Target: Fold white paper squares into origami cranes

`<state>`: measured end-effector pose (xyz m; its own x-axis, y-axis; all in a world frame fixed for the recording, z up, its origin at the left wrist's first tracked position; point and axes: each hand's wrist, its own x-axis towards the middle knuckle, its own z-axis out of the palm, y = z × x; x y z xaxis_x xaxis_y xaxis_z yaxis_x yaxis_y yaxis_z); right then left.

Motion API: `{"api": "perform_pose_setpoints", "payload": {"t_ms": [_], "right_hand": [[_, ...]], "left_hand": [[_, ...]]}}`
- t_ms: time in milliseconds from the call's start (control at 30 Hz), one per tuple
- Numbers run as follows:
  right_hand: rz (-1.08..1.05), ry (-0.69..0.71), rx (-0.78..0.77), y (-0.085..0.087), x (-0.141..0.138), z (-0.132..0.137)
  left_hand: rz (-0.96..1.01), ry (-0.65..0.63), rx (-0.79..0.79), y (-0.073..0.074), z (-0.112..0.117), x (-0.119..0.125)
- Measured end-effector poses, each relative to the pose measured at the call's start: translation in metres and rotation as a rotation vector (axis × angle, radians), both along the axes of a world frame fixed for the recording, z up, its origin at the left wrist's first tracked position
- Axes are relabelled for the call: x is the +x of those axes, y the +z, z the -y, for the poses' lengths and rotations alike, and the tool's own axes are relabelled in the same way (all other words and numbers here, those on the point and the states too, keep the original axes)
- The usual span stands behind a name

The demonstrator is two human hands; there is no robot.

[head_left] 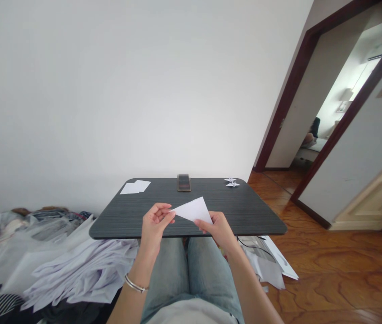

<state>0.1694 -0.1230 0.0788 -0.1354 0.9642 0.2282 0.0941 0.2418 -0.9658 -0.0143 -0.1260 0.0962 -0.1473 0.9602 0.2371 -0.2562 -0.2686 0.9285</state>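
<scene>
A white paper folded into a triangle (194,209) hangs just above the near edge of a dark grey table (244,211). My left hand (155,223) pinches its left corner. My right hand (217,228) pinches its lower right corner. Both hands are closed on the paper, above my lap in blue jeans. A thin bracelet (136,284) circles my left wrist.
Loose white paper sheets (135,186) lie at the table's back left, a phone (184,182) stands at the back middle, and small folded paper cranes (232,182) sit at the back right. Heaped clothes and white papers (76,270) fill the left. Papers (271,265) lie on the wooden floor; a doorway (329,130) opens right.
</scene>
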Motion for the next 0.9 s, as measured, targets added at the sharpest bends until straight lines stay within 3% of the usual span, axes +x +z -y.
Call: {"api": "perform_pose_setpoints", "payload": {"t_ms": [167, 367, 600, 900], "right_hand": [[0.004, 0.021, 0.000, 0.002, -0.002, 0.000], [-0.005, 0.031, 0.011, -0.001, -0.005, -0.002], [0.001, 0.004, 0.021, -0.004, -0.006, -0.001], [-0.031, 0.045, -0.008, -0.005, 0.000, -0.002]], "left_hand": [[-0.082, -0.134, -0.074, 0.002, 0.001, 0.003], [-0.082, -0.178, -0.141, 0.001, 0.005, 0.022], [0.030, -0.082, -0.151, -0.006, 0.006, 0.036], [0.076, -0.009, -0.118, -0.003, 0.007, 0.024]]}}
